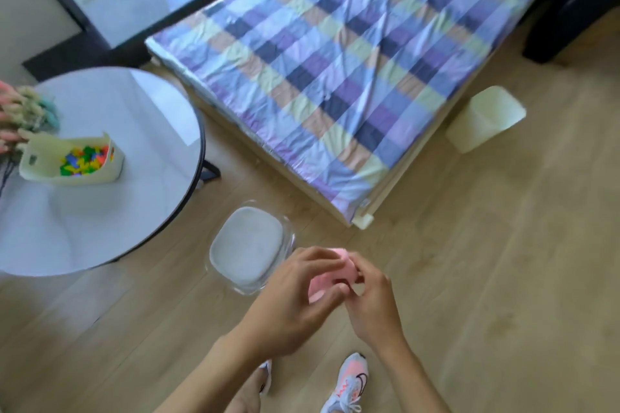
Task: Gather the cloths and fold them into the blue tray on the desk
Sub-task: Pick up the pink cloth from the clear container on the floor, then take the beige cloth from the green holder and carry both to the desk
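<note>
Left hand: fingers curled round a small pink cloth, pinching its near edge. Right hand: fingertips nipping the same cloth from the other side; cloth bunched between both, held in the air just beside the clear chair. Round table beyond the chair: cream bin of coloured pieces only. Blue tray, desk: not in view. Judged early; one cloth gathered, folding and placing outstanding.
</note>
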